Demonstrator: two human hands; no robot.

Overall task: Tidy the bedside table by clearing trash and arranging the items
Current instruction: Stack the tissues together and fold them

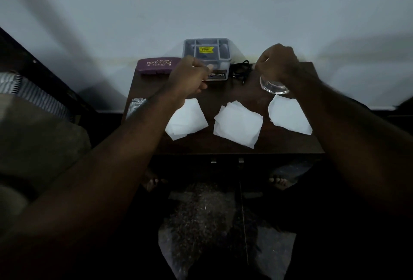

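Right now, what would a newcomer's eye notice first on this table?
Three white papers lie in a row across the dark table's front. At the back sit a purple spectacle case and a clear box with a yellow sticker. The right hand holds a glass.

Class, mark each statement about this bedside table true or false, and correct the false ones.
1. Three white paper sheets lie in a row on the dark wooden table. True.
2. The purple spectacle case lies right of the clear plastic box. False: it lies left of the box.
3. The right hand has its grip on a clear glass. True.
4. The box carries a red sticker. False: it is a yellow sticker.
5. The black cable lies on the middle sheet. False: it lies at the back, right of the box.
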